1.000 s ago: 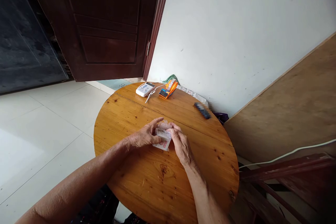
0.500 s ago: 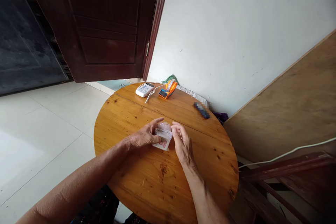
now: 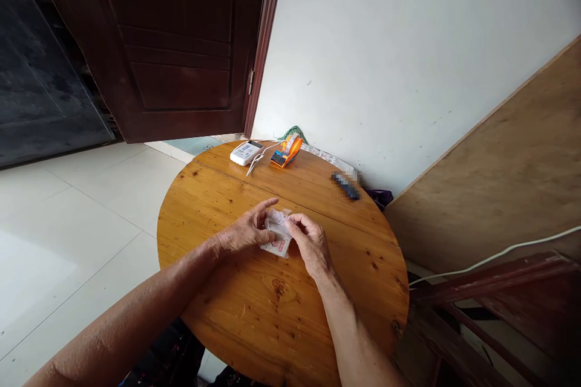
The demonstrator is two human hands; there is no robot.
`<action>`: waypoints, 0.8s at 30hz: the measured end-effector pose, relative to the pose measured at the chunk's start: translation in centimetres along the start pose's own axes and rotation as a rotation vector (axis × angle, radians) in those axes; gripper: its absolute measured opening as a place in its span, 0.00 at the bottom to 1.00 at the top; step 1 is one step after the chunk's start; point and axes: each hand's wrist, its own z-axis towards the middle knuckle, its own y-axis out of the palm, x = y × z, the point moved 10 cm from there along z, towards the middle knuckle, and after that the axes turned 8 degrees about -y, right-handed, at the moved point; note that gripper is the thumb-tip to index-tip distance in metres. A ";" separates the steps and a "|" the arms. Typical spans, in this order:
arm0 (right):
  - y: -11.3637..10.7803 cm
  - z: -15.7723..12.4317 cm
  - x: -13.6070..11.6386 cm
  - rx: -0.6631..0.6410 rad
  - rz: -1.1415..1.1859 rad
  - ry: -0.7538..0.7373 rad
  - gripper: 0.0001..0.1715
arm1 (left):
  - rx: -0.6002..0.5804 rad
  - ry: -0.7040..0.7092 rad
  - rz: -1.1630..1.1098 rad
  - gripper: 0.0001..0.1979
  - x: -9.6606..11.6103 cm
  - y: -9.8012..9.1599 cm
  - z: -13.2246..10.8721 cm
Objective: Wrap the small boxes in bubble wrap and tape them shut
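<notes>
Both my hands meet over the middle of a round wooden table (image 3: 227, 205). Between them is a small clear plastic packet (image 3: 278, 236) with a white and red label. My left hand (image 3: 245, 231) pinches the packet's left side, index finger stretched out over it. My right hand (image 3: 309, 245) has its fingers curled onto the packet's right edge. The packet sits low, at or just above the tabletop.
At the table's far edge lie a white device (image 3: 246, 152) with a cord, an orange and blue gadget (image 3: 285, 152) and a dark bar-shaped object (image 3: 345, 185). A dark wooden door (image 3: 177, 42) stands behind, a white wall to the right, a leaning wooden board (image 3: 499, 163) and white cable (image 3: 499, 260) at right.
My right hand's fingers have curled in more tightly on the packet. The view has shifted slightly; the hands stay in the same spot on the table.
</notes>
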 end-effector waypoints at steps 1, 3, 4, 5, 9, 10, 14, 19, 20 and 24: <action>-0.1 -0.1 -0.2 -0.001 -0.022 -0.019 0.14 | 0.017 0.003 0.005 0.51 0.1 -0.1 0.0; -0.3 -0.2 -0.8 -0.006 -0.075 -0.052 0.14 | 0.048 0.013 0.024 0.51 0.2 -0.4 0.0; -0.3 -0.2 -1.1 -0.013 -0.102 -0.065 0.15 | 0.055 0.020 0.034 0.51 0.3 -0.5 0.0; -0.3 -0.3 -1.4 -0.022 -0.126 -0.075 0.16 | 0.057 0.028 0.045 0.51 0.4 -0.5 0.0; -0.1 -0.2 -2.0 -0.035 -0.188 -0.089 0.18 | 0.049 0.038 0.080 0.50 0.3 -0.5 0.1; 0.0 -0.1 -1.8 -0.031 -0.195 -0.078 0.18 | 0.051 0.039 0.090 0.50 0.3 -0.6 0.1; 0.3 0.4 -0.8 0.020 -0.114 -0.007 0.20 | 0.055 0.051 0.137 0.49 0.2 -0.8 0.2; 0.4 0.5 -0.2 0.105 0.017 0.025 0.16 | 0.081 0.044 0.171 0.49 0.0 -1.0 0.3; 0.4 0.4 -0.3 0.113 0.019 0.027 0.16 | 0.087 0.042 0.181 0.49 -0.1 -1.1 0.3; 0.3 0.2 -1.2 0.119 -0.016 0.003 0.17 | 0.159 0.046 0.268 0.47 0.0 -1.6 0.2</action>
